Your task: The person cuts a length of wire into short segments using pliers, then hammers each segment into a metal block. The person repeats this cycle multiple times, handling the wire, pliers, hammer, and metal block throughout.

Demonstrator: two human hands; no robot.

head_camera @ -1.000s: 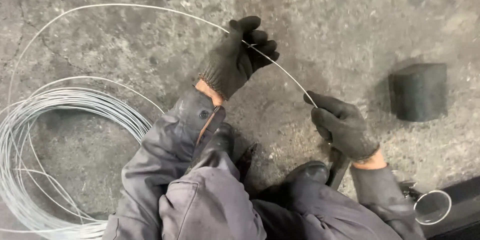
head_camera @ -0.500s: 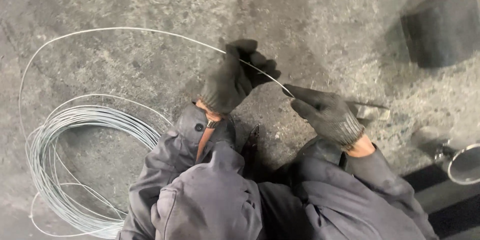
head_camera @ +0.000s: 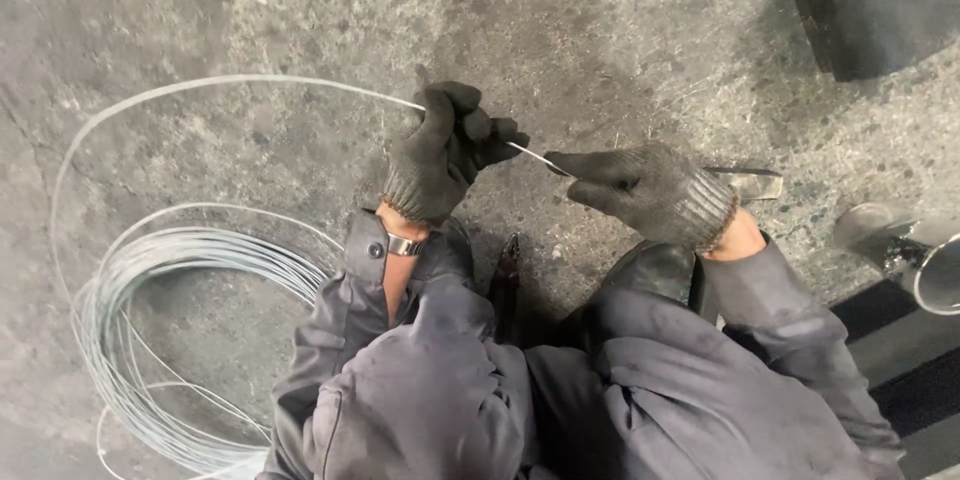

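Note:
My left hand (head_camera: 440,150), in a dark knit glove, is closed around a thin steel wire (head_camera: 230,85). The wire arcs away to the left and down into a loose coil of wire (head_camera: 150,320) lying on the concrete floor. My right hand (head_camera: 650,190), gloved too, pinches the same wire a short way to the right of the left hand. A short straight stretch of wire spans the gap between the two hands. A flat metal piece (head_camera: 745,180) pokes out beyond the right hand; what it is I cannot tell.
A dark block (head_camera: 880,0) sits at the top right on the stained concrete floor (head_camera: 620,30). A shiny metal tube end (head_camera: 925,265) lies at the right edge above a dark strip. My grey-sleeved arms and knees fill the bottom.
My hands have come closer together along the wire, the right sliding left toward the left hand. The view has shifted, so the dark block now sits higher and further right.

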